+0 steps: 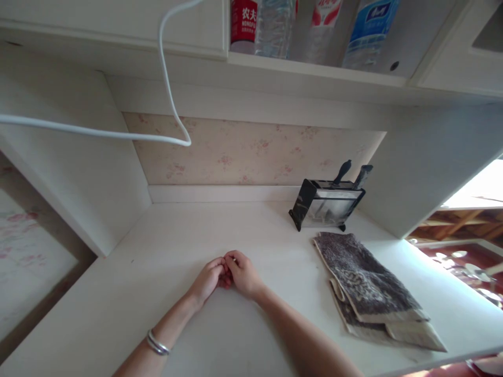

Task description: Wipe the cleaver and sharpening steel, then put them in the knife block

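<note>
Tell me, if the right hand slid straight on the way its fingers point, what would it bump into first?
The right hand points left, so it would meet the left hand at once; their fingertips seem already touching.

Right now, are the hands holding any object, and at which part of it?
It cannot be told. The left hand and right hand rest on the counter with fingertips pressed together; anything between them is hidden. The folded towel lies untouched.

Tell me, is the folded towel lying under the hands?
No, the folded towel lies apart, to the right of both hands on the counter.
</note>
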A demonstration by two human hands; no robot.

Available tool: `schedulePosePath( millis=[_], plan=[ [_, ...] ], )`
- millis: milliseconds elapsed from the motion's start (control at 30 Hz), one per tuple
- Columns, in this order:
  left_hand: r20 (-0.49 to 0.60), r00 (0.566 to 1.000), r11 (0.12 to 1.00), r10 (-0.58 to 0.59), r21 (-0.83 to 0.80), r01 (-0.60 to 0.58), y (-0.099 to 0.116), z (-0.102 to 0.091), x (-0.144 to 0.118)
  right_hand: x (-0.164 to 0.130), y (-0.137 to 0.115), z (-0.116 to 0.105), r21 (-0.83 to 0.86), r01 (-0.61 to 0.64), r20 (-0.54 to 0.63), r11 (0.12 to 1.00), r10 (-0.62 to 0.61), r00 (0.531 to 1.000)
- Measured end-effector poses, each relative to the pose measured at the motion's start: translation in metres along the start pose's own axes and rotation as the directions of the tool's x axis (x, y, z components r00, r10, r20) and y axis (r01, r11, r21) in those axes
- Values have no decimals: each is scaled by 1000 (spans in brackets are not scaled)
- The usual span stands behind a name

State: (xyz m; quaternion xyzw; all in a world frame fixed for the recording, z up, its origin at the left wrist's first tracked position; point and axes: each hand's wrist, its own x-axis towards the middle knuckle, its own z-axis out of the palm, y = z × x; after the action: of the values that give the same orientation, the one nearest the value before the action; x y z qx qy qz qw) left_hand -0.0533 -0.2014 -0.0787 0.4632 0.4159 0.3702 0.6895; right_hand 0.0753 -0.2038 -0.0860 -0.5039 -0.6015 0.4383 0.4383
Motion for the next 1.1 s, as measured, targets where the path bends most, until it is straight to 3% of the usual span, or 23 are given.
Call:
schedulePosePath(
  millis=[200, 500, 900, 1100],
  plan=[
    [-5, 1000, 1000, 9, -1, -9, -1, 1, -1, -1, -1, -2, -18, 18, -17, 1000, -18, 1000],
    [-16, 1000, 999, 19, -47, -20, -3, 3, 3, 1, -3, 3, 126, -50, 25, 991, 47, 999],
    [-7, 1000, 997, 16, -69, -16, 1, 4, -3, -1, -3, 1, 81, -35, 42, 996, 31, 999],
    [-26, 999, 1000, 26, 7, -26, 2, 4, -3, -2, -2, 0, 13, -4, 13, 1000, 4, 1000]
  ],
)
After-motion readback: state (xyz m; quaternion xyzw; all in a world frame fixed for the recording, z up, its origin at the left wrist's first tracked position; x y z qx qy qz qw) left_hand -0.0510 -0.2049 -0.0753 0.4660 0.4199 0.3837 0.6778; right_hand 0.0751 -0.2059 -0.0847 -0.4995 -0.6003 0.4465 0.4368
